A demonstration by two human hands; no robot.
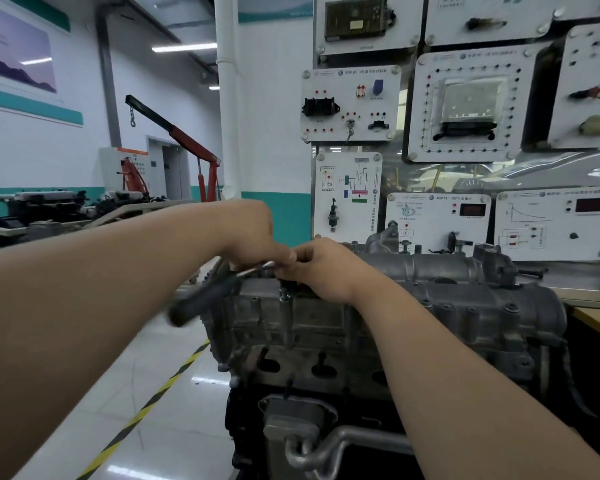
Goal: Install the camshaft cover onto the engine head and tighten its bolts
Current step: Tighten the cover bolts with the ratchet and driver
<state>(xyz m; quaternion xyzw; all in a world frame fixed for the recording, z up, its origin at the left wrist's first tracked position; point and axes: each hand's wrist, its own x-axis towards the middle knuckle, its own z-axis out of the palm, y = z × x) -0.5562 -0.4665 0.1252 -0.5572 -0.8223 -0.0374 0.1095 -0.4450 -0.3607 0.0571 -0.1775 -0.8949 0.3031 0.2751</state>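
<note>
A single wide-angle view from the person's head looks forward and slightly down, close over the camshaft cover (440,271), which sits in the lower middle at arm's reach. Display panels (465,105) rise behind the cover; glossy floor (160,393) stretches away to its left.

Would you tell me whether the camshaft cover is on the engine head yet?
On: the camshaft cover lies flat along the top of the engine head, with a ratchet at one end.
</note>
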